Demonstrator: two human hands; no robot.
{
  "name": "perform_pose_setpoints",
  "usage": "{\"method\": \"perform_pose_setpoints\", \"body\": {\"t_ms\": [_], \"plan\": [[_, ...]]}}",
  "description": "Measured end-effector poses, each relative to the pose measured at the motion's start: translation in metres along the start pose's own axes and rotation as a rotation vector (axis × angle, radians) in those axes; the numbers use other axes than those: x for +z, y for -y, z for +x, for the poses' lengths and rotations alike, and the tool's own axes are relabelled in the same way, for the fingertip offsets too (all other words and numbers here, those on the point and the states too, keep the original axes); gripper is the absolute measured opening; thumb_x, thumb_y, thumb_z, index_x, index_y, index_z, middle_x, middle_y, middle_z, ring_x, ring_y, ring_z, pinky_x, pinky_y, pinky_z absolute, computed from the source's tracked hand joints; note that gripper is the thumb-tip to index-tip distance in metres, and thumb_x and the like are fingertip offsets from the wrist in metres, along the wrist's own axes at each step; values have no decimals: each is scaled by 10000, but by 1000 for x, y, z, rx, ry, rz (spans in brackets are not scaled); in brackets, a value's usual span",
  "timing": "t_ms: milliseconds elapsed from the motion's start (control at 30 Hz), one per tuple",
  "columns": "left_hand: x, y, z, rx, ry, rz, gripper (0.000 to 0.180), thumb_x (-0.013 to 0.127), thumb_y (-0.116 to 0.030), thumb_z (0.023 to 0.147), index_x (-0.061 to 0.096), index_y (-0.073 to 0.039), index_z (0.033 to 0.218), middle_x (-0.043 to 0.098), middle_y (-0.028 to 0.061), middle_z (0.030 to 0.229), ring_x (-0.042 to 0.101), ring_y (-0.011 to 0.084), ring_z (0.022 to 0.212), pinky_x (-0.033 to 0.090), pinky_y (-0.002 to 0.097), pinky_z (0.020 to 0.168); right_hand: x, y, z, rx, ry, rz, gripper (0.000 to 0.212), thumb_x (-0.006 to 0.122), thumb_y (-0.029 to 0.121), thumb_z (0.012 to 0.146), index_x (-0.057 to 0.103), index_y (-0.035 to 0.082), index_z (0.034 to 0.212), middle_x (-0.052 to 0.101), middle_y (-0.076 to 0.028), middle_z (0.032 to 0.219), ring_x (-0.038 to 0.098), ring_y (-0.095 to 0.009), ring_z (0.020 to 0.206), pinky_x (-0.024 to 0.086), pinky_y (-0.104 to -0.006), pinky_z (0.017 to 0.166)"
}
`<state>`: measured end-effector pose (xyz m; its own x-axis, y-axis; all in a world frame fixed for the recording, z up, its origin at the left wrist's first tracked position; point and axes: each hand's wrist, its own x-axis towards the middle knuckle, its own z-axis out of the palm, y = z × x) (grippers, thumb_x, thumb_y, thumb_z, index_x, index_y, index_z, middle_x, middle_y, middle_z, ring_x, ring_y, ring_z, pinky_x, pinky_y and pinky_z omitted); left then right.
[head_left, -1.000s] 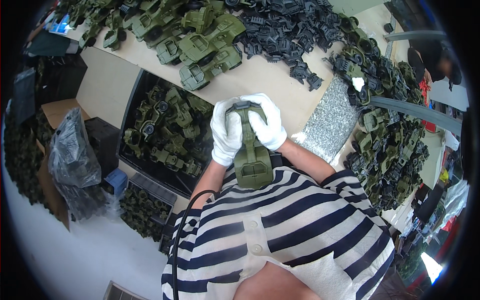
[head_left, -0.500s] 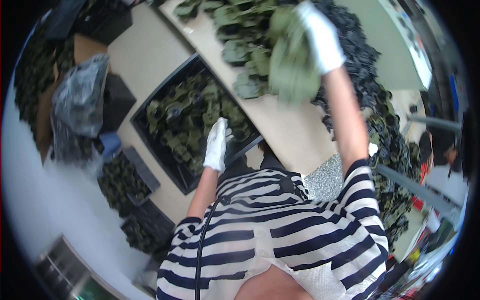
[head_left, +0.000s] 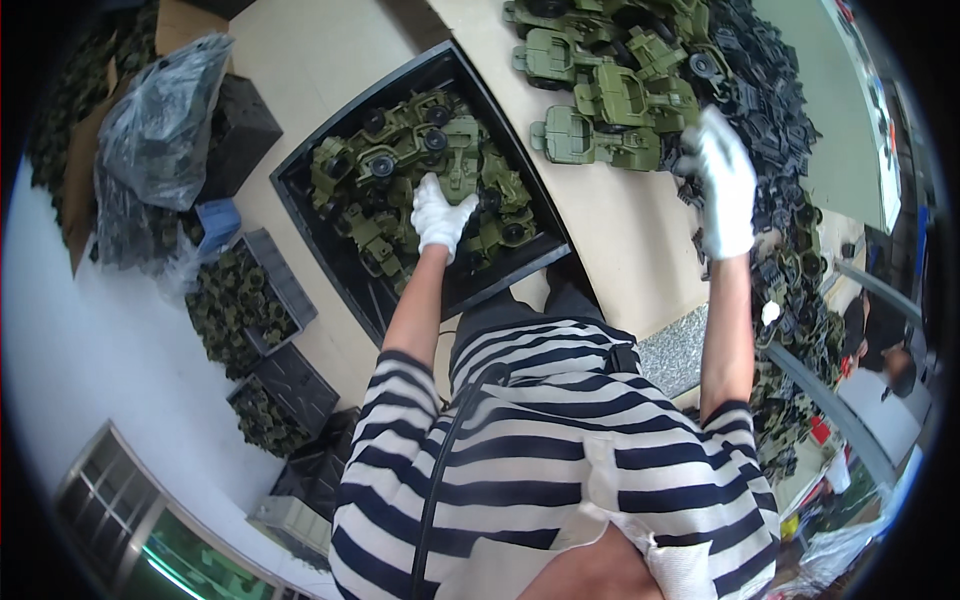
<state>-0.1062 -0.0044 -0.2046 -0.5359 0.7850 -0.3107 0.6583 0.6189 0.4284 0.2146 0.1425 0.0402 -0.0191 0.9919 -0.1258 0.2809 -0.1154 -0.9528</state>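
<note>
Where the left hand (head_left: 443, 218) reaches: green vehicles (head_left: 465, 150) in black crate (head_left: 515, 268), cannot tell its grip
Right hand (head_left: 722, 185): released, near jeeps (head_left: 608, 95) on tabletop (head_left: 620, 245)

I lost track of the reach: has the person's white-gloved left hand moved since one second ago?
Yes. The white-gloved left hand has moved leftward relative to the black rectangular bin, from its right edge to over the olive-green toy vehicles inside.
</note>
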Motion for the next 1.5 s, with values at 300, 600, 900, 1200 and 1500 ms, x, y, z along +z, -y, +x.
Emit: {"method": "perform_pose_setpoints", "body": {"t_ms": [300,600,900,1200,1500], "plan": [[9,-12,22,-108,255,-336,621,821,-309,615,660,-71,1165,665,178,1096,634,351,1044,497,400,945,-71,-112,-126,457,-137,-148,291,606,201,962,678,39,1192,694,-33,976,607,-86,803,498,-228,687],[-101,-97,-138,661,164,-291,676,797,-129,613,559,-26,1237,529,210,1240,534,378,1156,461,447,990,-131,-194,-134,237,-694,-421,295,610,195,948,662,30,1186,689,-122,1141,647,-212,1041,481,-331,941],[-44,-234,-83,1540,366,268,633,626,-20,730,595,-324,1285,314,206,1543,268,456,1424,209,563,1146,-166,-168,-121,255,-264,-749,630,690,413,853,528,77,1361,573,-182,1299,596,-313,1143,460,-372,979],[0,-229,-130,751,246,-413,915,757,-208,804,228,-30,1530,359,248,1449,398,388,1340,318,449,1130,-126,-169,-159,622,-431,-525,650,667,496,864,542,18,1287,686,-238,1070,657,-393,1000,507,-407,889],[29,-285,-162,227,460,-420,1239,873,-250,640,56,11,1534,281,276,1491,357,381,1362,312,391,1148,-160,-164,-167,70,-128,-919,627,735,316,809,516,109,1358,565,-189,1316,576,-363,1153,466,-399,977]]}}
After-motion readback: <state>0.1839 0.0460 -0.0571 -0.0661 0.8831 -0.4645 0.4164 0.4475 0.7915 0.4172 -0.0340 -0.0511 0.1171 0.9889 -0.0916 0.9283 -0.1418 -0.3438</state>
